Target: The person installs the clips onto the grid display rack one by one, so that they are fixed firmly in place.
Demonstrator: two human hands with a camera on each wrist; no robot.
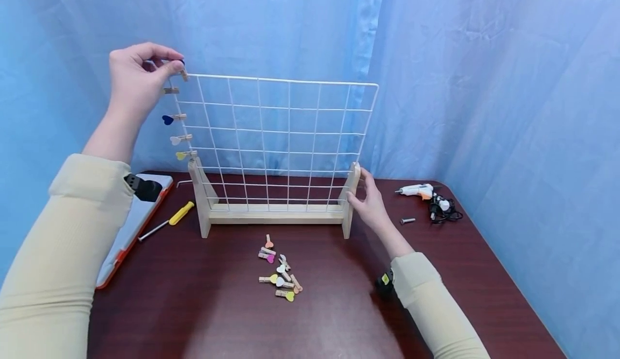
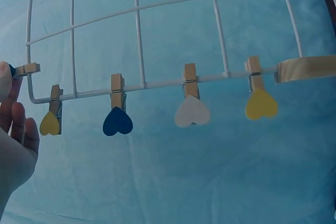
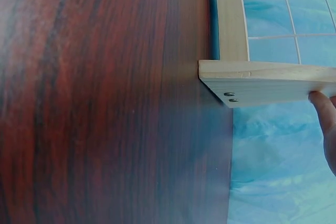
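Observation:
At the top left corner of a white wire grid [image 1: 289, 106], my left hand [image 1: 135, 76] pinches a small wooden clothespin [image 2: 26, 68] with a dark blue heart. The clothespin's tip meets the grid's wire there. Down the grid's left edge several more heart clothespins are clipped: a yellow one [image 2: 51, 121], a dark blue one [image 2: 117, 120], a white one [image 2: 192, 109] and another yellow one [image 2: 261, 103]. A wooden stand [image 1: 276, 216] bears the grid upright. My right hand [image 1: 370, 203] grips the stand's right upright [image 3: 262, 82], thumb on its near side.
Several loose heart clothespins [image 1: 279, 281] lie on the dark red table [image 1: 232, 316] before the stand. At left are a yellow-handled screwdriver [image 1: 180, 215] and a flat case [image 1: 131, 224] with orange edges. A glue gun [image 1: 416, 190], its black cord [image 1: 448, 213] and a bolt [image 1: 408, 220] lie at right.

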